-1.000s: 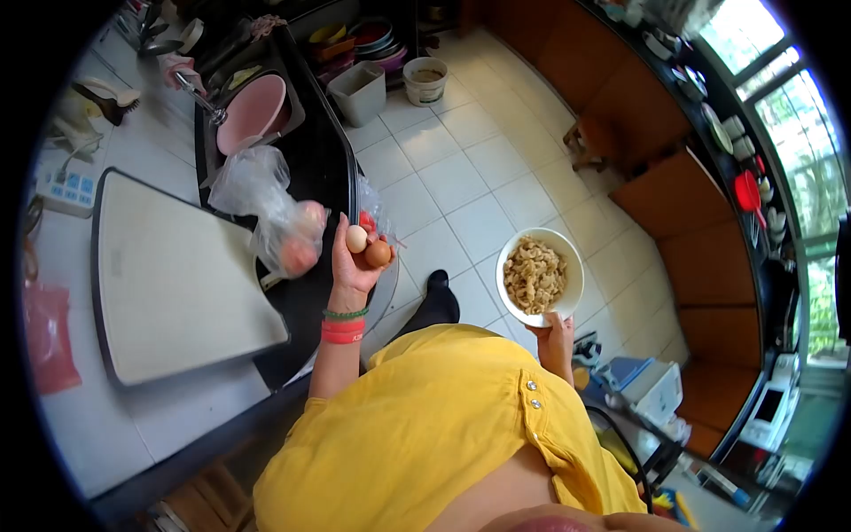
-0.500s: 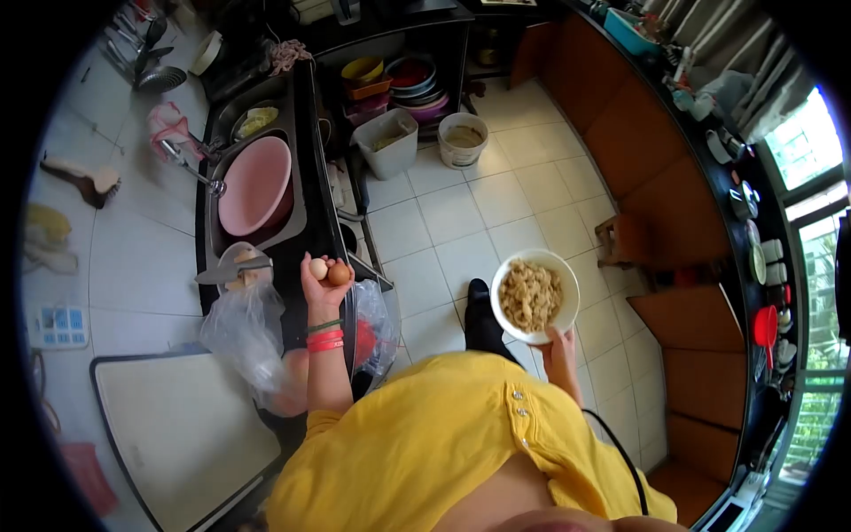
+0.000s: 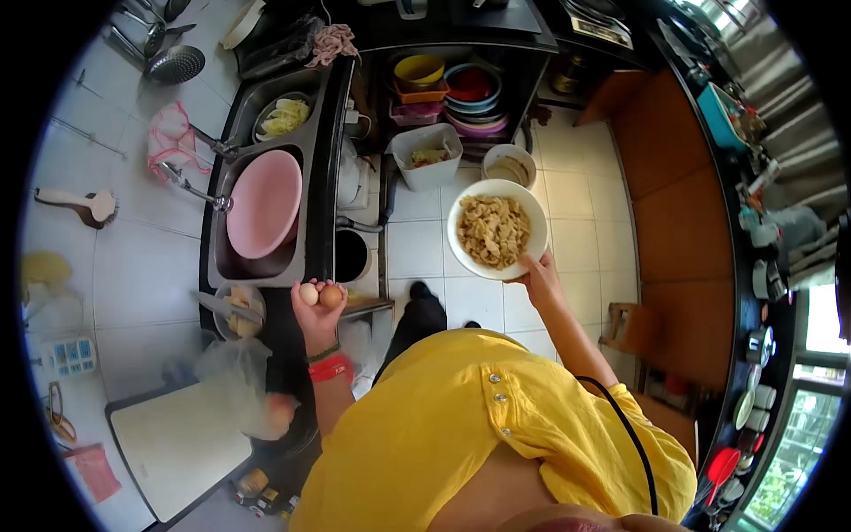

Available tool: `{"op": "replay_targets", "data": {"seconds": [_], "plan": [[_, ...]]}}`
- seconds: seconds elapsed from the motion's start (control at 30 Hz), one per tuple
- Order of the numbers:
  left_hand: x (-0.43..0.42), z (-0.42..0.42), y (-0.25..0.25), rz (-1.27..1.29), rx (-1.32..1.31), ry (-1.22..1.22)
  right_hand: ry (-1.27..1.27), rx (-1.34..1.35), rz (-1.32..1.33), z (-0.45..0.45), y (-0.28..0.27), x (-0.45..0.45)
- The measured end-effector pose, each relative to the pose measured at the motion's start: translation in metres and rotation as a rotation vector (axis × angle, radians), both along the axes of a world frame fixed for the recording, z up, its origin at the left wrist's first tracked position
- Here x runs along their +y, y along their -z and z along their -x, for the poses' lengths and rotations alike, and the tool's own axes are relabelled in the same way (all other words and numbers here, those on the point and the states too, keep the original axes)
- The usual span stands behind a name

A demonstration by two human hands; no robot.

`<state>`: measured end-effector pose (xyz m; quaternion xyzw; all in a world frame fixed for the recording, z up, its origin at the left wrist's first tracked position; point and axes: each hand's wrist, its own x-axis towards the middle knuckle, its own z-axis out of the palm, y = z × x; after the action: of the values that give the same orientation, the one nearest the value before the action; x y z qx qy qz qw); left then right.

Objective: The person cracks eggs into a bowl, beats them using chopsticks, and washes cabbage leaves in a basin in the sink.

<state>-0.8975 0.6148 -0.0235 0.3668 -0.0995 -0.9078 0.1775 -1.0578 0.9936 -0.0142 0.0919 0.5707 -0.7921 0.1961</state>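
Note:
My left hand [image 3: 316, 324] is cupped palm up around a pale egg [image 3: 308, 293] and a brown egg [image 3: 331, 296], beside the dark counter edge. In my right hand [image 3: 540, 282] is a white bowl [image 3: 537, 211], gripped by its near rim and held out over the floor. Sliced, light-brown pieces that look like meat [image 3: 493, 232] fill much of it. Left of the eggs, a knife [image 3: 214, 304] lies across a clear container [image 3: 256, 308] with pale yellowish pieces inside.
A pink basin [image 3: 264, 204] sits in the sink [image 3: 215, 260], near a bowl of cabbage [image 3: 285, 117]. A grey bin [image 3: 434, 173] and a white bucket [image 3: 530, 168] stand on the floor ahead. Plastic bags [image 3: 232, 368] and a white cutting board [image 3: 177, 448] lie at left.
The view has shifted forward along the counter. My right hand has carried the bowl forward, so it now overlaps the bucket's near side. My left hand still holds the eggs.

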Motion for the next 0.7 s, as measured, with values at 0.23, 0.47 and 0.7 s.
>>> {"op": "replay_targets", "data": {"seconds": [0.23, 0.47, 0.7], "plan": [[-0.058, 0.113, 0.039, 0.028, 0.157, -0.021, -0.205, 0.064, 0.072, 0.153, 0.008, -0.128], [-0.154, 0.281, 0.06, 0.035, 0.405, 0.0, -0.26, -0.009, 0.09, 0.329, -0.012, -0.282], [-0.191, 0.334, 0.107, 0.04, 0.455, -0.074, -0.218, 0.051, 0.129, 0.476, 0.036, -0.409]]}}
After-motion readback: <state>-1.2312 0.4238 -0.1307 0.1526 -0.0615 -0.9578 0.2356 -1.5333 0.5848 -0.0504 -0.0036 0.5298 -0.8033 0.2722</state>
